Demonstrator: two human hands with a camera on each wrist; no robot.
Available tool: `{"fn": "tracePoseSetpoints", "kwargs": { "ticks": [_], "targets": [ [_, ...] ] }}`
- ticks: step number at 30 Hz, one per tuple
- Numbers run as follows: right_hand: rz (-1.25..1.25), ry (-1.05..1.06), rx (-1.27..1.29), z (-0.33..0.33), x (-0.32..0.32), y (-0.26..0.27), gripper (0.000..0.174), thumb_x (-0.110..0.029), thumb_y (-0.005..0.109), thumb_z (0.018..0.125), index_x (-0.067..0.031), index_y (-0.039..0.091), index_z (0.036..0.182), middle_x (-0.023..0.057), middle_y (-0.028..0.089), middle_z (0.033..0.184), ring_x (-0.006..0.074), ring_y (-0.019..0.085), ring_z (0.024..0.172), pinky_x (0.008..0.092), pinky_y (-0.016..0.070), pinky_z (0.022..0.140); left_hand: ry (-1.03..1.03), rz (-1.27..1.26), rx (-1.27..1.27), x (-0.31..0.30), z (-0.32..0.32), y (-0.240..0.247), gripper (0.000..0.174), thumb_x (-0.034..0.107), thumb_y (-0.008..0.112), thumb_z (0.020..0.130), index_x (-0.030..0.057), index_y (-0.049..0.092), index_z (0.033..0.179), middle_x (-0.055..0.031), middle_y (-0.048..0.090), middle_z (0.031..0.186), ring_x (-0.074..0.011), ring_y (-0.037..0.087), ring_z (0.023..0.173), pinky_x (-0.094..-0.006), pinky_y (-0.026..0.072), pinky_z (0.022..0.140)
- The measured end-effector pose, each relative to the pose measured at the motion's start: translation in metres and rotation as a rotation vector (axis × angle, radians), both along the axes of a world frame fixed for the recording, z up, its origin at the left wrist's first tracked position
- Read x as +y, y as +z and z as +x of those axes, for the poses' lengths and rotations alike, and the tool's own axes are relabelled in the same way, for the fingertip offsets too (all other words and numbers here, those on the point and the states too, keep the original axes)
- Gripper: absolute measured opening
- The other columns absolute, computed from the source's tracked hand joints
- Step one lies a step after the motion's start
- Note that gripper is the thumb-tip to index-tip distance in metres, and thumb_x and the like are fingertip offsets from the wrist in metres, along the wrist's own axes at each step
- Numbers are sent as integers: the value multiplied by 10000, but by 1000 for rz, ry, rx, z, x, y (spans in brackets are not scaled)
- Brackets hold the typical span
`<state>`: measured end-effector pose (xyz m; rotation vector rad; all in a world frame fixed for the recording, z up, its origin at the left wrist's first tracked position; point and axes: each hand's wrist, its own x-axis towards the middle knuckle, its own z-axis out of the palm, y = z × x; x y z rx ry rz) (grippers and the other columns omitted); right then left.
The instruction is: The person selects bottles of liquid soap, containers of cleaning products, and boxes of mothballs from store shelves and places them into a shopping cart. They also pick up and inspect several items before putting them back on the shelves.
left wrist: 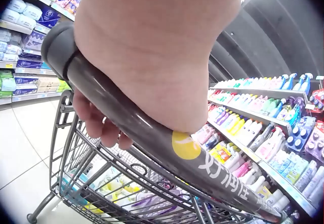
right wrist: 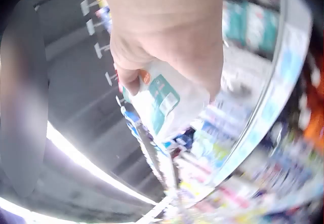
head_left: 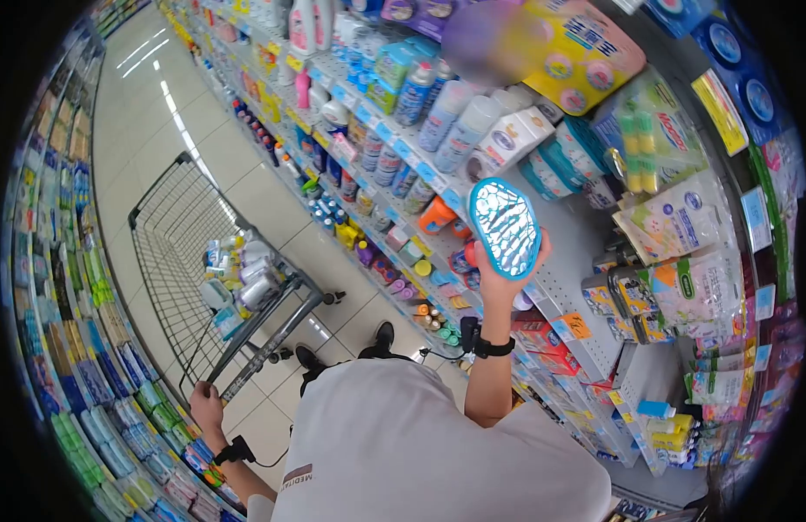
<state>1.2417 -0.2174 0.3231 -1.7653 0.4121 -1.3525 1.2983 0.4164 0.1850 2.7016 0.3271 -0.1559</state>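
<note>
My right hand [head_left: 513,266] grips a rounded pack [head_left: 505,228] with a teal rim and a shiny white patterned face, held up in front of the shelf. In the right wrist view, thumb and fingers [right wrist: 132,81] clasp its white side [right wrist: 167,100], which carries a teal label; its exact kind cannot be told. My left hand [head_left: 206,406] is wrapped round the dark handle [left wrist: 131,117] of a shopping cart [head_left: 172,230], the fingertips [left wrist: 109,133] showing below the bar. Several packaged goods [head_left: 242,274] lie in the cart.
Beside my right hand, a shelf [head_left: 551,287] holds similar teal packs [head_left: 570,155], a white box [head_left: 516,139] and spray cans [head_left: 466,130]. Bags hang [head_left: 673,217] farther right. Another stocked shelf [head_left: 90,348] lines the left of the tiled aisle [head_left: 211,130].
</note>
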Motion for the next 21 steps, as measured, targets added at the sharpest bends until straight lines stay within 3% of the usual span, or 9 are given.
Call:
{"fn": "tracePoseSetpoints", "kwargs": {
  "ticks": [3,7,10,12,14,15,16,18,21],
  "targets": [
    [1057,633,-174,24,43,6,709,134,713,810,1,451,1456,136,607,1366,237,601,1255,406,489,1051,-14,17,50,-7,-1,10,220,257,636,875,67,712,954,-167,721,856,-375,703,845,-460,543,760],
    [1179,879,69,72,111,0,654,117,731,809,-14,513,1411,118,642,1319,223,645,1185,383,515,1017,-29,53,13,-6,-1,7,240,294,623,869,88,722,945,-166,726,860,-385,704,846,-483,553,757],
    [454,874,307,105,179,11,728,44,836,751,-30,469,1375,112,648,1271,192,655,1155,363,528,999,-16,56,25,-8,-1,12,254,309,628,855,98,732,950,-159,733,861,-389,705,861,-492,560,760],
    [384,925,380,121,223,4,737,-2,864,725,-29,462,1341,105,660,1228,183,657,1141,354,544,957,-9,22,65,-9,1,18,260,320,635,852,101,733,951,-158,733,855,-383,708,857,-492,563,759],
    [74,905,586,131,265,15,709,-62,875,724,-34,494,1321,105,684,1162,191,664,1119,345,529,961,11,-11,90,-9,1,19,257,325,638,854,98,730,933,-161,727,835,-380,706,832,-489,562,740],
    [-80,901,596,138,286,9,695,-66,874,667,-33,518,1263,171,694,1111,309,698,1078,405,548,907,40,-14,94,-8,1,20,257,325,638,854,98,730,933,-161,727,835,-380,706,832,-489,562,740],
    [-90,924,599,143,305,0,695,-66,874,667,-33,518,1263,171,694,1111,309,698,1078,405,548,907,20,-30,92,-8,2,23,251,325,634,863,96,723,917,-161,724,832,-376,704,818,-489,559,725],
    [-317,1012,643,153,339,-24,676,-30,840,633,-34,536,1238,191,686,1082,404,670,1034,468,543,872,15,-53,89,-8,2,26,249,325,629,872,94,716,901,-160,721,829,-372,702,804,-489,556,710],
    [-538,1086,694,163,379,-59,641,-46,827,647,-48,554,1227,214,678,1090,424,656,1016,484,523,874,-60,-82,5,-5,-1,27,251,310,611,903,77,686,848,-157,712,825,-369,694,777,-493,543,677]
  ]
}}
